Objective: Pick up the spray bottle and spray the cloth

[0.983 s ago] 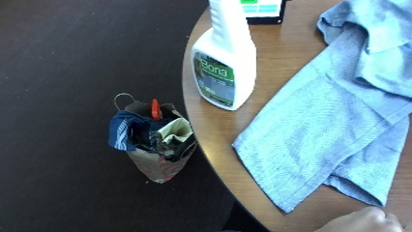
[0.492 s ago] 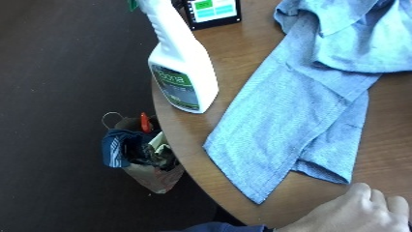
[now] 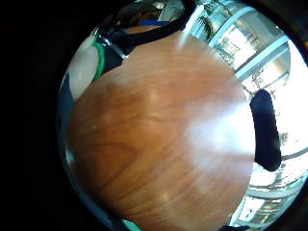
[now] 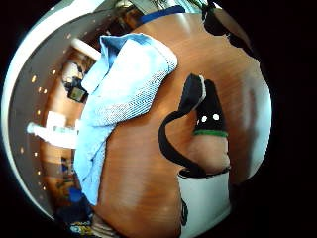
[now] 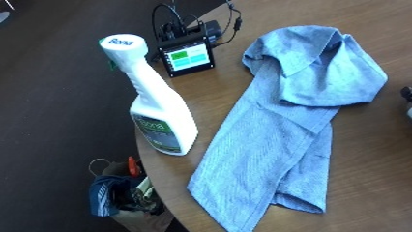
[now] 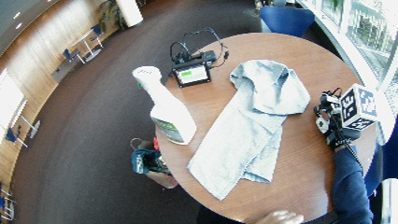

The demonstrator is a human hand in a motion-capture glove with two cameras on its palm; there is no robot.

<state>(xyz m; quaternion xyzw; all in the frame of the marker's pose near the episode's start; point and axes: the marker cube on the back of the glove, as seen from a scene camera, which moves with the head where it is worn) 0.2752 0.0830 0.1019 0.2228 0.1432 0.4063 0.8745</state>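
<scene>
Against the outside view of half a second ago, the whole picture has shifted, so the camera has moved: the spray bottle (image 5: 159, 108) now shows from cap to base, the small screen device (image 5: 188, 54) behind it is in full view, and the bare hand that showed at the near counter edge shows now only in the wide outside view (image 6: 278, 218). The bottle and the cloth (image 5: 286, 129) lie as they did. The bottle is white plastic, upright, with a round cap, a narrow curved neck and a broad body bearing a green label; it stands at the counter's (image 5: 367, 159) rim, well apart from the gloved right hand (image 6: 332, 122), on the far side of the cloth from it. The cloth is 1 long pale blue woven piece, loosely folded, bunched at the end near the screen, lying flat between bottle and hand. The hand, the grip here, is over bare glossy brown wood at the counter's edge; whether its fingers are spread or curled I cannot tell. A bag (image 5: 122, 198) stands on the dark floor below the bottle.
</scene>
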